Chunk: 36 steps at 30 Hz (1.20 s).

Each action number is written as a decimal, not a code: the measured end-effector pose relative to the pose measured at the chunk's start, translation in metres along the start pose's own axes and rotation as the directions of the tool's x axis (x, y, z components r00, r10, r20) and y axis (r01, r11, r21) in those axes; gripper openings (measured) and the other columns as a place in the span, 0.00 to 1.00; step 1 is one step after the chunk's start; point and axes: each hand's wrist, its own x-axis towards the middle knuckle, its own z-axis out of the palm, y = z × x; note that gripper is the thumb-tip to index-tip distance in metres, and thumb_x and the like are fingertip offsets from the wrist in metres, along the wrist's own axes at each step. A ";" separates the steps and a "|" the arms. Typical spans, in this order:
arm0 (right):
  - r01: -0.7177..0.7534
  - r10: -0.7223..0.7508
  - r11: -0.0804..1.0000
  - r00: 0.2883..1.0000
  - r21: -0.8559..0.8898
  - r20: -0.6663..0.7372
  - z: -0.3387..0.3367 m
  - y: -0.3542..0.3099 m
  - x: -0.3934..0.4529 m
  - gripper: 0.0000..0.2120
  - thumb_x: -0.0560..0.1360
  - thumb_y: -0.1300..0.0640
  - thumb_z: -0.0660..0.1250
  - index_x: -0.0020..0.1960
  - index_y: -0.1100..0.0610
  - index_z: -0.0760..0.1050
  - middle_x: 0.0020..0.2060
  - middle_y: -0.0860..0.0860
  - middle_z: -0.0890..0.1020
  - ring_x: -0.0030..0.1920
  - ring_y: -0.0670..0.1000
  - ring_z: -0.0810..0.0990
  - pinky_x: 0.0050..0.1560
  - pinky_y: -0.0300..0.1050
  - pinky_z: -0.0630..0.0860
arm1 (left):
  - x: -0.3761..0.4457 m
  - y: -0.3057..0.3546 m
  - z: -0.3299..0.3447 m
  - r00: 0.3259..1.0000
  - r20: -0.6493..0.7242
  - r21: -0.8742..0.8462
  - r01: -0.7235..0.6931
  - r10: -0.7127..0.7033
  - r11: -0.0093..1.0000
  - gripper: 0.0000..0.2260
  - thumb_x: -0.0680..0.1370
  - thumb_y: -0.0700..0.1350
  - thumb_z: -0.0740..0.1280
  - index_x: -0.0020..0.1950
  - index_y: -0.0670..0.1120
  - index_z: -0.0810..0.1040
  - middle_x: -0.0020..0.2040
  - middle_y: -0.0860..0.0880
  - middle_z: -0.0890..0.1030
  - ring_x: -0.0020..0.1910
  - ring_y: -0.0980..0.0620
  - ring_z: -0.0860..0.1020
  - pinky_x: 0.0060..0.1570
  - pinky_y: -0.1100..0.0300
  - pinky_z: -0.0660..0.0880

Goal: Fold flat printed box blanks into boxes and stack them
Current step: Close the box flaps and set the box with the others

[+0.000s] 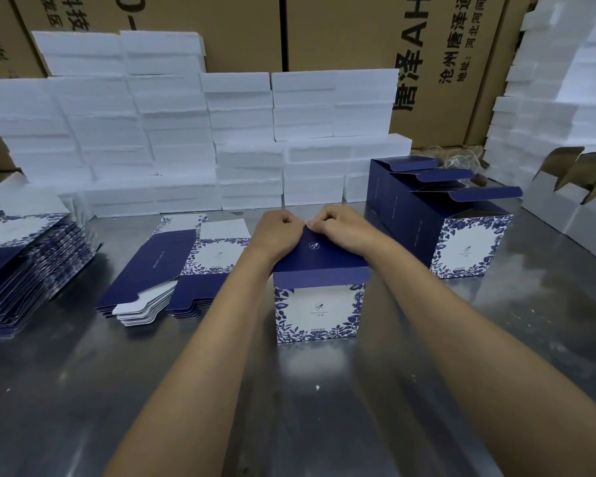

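At centre, a half-formed box [319, 313] stands on the metal table [324, 407]; left hand [278, 232] and right hand [338, 226] pinch its far lid edge. At nine o'clock, many flat blanks [172, 266] wait. At two o'clock, finished boxes [461, 235] stand.

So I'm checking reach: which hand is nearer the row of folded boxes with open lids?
Right. The right hand sits just left of the folded boxes; the left hand is farther left, both on the box lid.
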 end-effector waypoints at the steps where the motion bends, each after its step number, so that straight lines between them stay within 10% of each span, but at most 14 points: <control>1: -0.006 0.006 1.000 1.000 0.010 0.008 0.000 -0.001 -0.001 0.06 0.79 0.59 0.64 0.43 0.55 0.74 0.41 0.50 0.79 0.39 0.47 0.75 0.33 0.37 0.71 | -0.001 -0.001 -0.001 1.000 -0.017 -0.019 0.017 -0.017 1.000 0.10 0.79 0.40 0.60 0.49 0.39 0.80 0.47 0.47 0.79 0.45 0.49 0.74 0.45 0.58 0.71; 15: -0.062 0.041 0.963 0.995 -0.262 -0.086 -0.002 0.000 -0.007 0.17 0.82 0.55 0.57 0.35 0.53 0.59 0.32 0.51 0.67 0.37 0.53 0.67 0.39 0.47 0.61 | -0.008 -0.010 -0.002 0.986 -0.121 -0.086 0.106 -0.116 0.991 0.17 0.79 0.43 0.60 0.33 0.49 0.59 0.33 0.48 0.64 0.39 0.47 0.63 0.36 0.55 0.57; 19: -0.075 0.011 0.925 0.985 -0.374 -0.170 -0.001 0.000 -0.011 0.11 0.83 0.55 0.56 0.44 0.57 0.68 0.42 0.53 0.75 0.47 0.57 0.74 0.46 0.49 0.70 | -0.010 -0.009 -0.003 0.975 -0.194 0.011 0.112 -0.108 0.994 0.17 0.80 0.40 0.57 0.32 0.49 0.58 0.32 0.49 0.64 0.39 0.46 0.62 0.32 0.57 0.57; 24: 0.229 -0.425 0.693 0.896 -0.684 -0.131 -0.005 -0.012 -0.030 0.04 0.80 0.56 0.63 0.50 0.57 0.75 0.50 0.52 0.76 0.55 0.54 0.72 0.56 0.53 0.71 | -0.016 0.000 -0.003 0.978 -0.207 0.282 0.063 -0.003 0.957 0.09 0.80 0.40 0.58 0.55 0.45 0.76 0.53 0.48 0.76 0.55 0.43 0.73 0.52 0.54 0.71; 28: 0.297 -0.373 0.768 0.927 -0.568 -0.021 -0.007 -0.006 -0.052 0.08 0.79 0.47 0.67 0.48 0.51 0.76 0.46 0.46 0.75 0.54 0.51 0.73 0.56 0.50 0.68 | -0.019 0.002 -0.005 0.929 -0.210 0.317 -0.231 0.306 0.920 0.08 0.78 0.35 0.63 0.54 0.45 0.74 0.48 0.49 0.73 0.57 0.45 0.71 0.46 0.54 0.68; 36: 0.361 -0.494 0.833 0.827 -0.421 -0.270 0.005 0.029 -0.093 0.19 0.72 0.30 0.66 0.49 0.45 0.79 0.48 0.37 0.81 0.55 0.42 0.74 0.53 0.39 0.70 | -0.058 -0.017 -0.009 0.924 -0.034 0.144 -0.372 0.381 0.917 0.02 0.79 0.42 0.68 0.46 0.47 0.78 0.48 0.53 0.74 0.51 0.56 0.72 0.49 0.74 0.65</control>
